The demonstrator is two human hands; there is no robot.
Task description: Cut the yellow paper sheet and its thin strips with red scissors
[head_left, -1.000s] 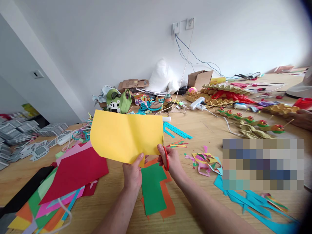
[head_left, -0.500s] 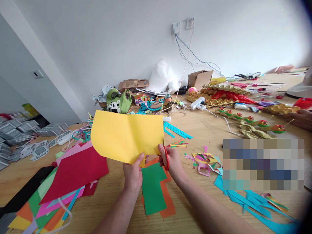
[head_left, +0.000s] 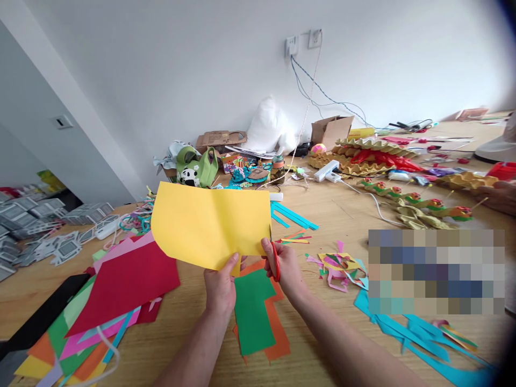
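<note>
A large yellow sheet of paper (head_left: 209,223) is held up over the table, with a notch cut from its lower right part. My left hand (head_left: 221,287) pinches its bottom edge, thumb in front. My right hand (head_left: 285,266) is closed on red-handled scissors (head_left: 276,262), whose blades stand at the sheet's right edge, mostly hidden by the paper. On the table below lie a green paper piece (head_left: 253,314) and an orange paper piece (head_left: 280,344) partly under it, both with stepped edges.
Coloured sheets, a dark red one (head_left: 124,290) on top, lie at left. Paper scraps (head_left: 338,266) and blue strips (head_left: 427,338) lie at right. A power strip (head_left: 325,171) and egg-carton pieces (head_left: 419,201) sit farther back. Another person's hand (head_left: 497,196) is at the right edge.
The yellow sheet has shifted very slightly to the right at its left end. Both hands keep their grips and nearly the same places.
</note>
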